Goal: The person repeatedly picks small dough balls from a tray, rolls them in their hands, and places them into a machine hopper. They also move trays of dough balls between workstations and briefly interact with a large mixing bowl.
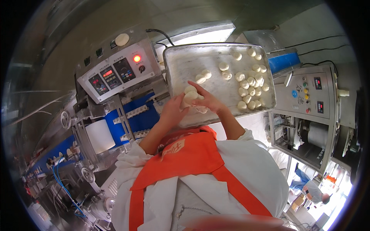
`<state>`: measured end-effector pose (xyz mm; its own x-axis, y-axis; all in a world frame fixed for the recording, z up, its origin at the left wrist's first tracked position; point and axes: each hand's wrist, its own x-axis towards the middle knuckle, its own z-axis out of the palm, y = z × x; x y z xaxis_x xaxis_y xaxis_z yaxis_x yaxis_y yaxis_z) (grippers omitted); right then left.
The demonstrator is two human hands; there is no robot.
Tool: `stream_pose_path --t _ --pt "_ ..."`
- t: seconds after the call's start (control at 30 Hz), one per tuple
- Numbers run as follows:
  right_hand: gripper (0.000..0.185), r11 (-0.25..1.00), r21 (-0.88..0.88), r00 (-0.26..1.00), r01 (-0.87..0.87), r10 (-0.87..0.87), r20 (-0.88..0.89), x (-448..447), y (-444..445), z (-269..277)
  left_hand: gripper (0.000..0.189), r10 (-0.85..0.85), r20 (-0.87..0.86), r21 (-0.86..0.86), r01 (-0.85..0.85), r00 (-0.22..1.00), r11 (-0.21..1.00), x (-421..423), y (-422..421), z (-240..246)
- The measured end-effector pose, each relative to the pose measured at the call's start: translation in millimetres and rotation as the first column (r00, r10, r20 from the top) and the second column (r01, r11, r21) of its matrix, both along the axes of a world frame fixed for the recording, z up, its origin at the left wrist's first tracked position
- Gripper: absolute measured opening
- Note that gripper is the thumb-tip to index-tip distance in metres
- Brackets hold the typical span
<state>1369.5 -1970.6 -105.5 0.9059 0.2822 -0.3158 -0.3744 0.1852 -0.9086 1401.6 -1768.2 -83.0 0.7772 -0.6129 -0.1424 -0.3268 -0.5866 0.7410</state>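
Low over the left front part of a metal tray (199, 55), my two hands cup a small cluster of white dough balls. My left hand (173, 108) curls around the cluster's left side, its fingertips against a dough ball (190, 97). From the right, my right hand (208, 99) presses its thumb and fingers to the same cluster, with the index finger stretched out. Another dough ball (190, 89) shows just behind, and the underside of the cluster is hidden. More dough balls (251, 91) sit crowded at the tray's right side, with a few pairs (203, 76) near the middle.
Left of the tray stands a machine with a control panel (120, 70), a lit red lamp (137, 58) and a blue conveyor belt (141, 118). A white roller (100, 136) is beside the belt. On the right is another control cabinet (307, 92). A person (309, 187) is in the background.
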Motion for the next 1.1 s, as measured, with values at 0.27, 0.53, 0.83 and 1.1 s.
stream_pose_path --t 0.27,0.53,0.83,1.1 --pt "0.057 0.983 0.133 0.970 0.124 -0.092 -0.223 -4 31 1 0.049 0.191 0.190 0.401 -0.254 0.963 0.880 -31 127 -27" --pt "0.052 0.956 -0.045 0.957 -0.290 0.290 -0.012 -11 87 16 0.051 -0.102 -0.913 -0.383 -0.741 0.396 0.552 -47 108 -26" --pt "0.033 0.967 -0.143 0.971 -0.212 0.192 -0.146 -17 86 14 0.027 0.220 -0.794 -0.306 -0.685 0.567 0.661 -53 123 -39" --pt "0.044 0.997 -0.074 0.961 0.018 -0.038 -0.276 -16 87 0 0.045 0.404 0.361 0.328 -0.519 0.841 0.789 -58 142 -49"
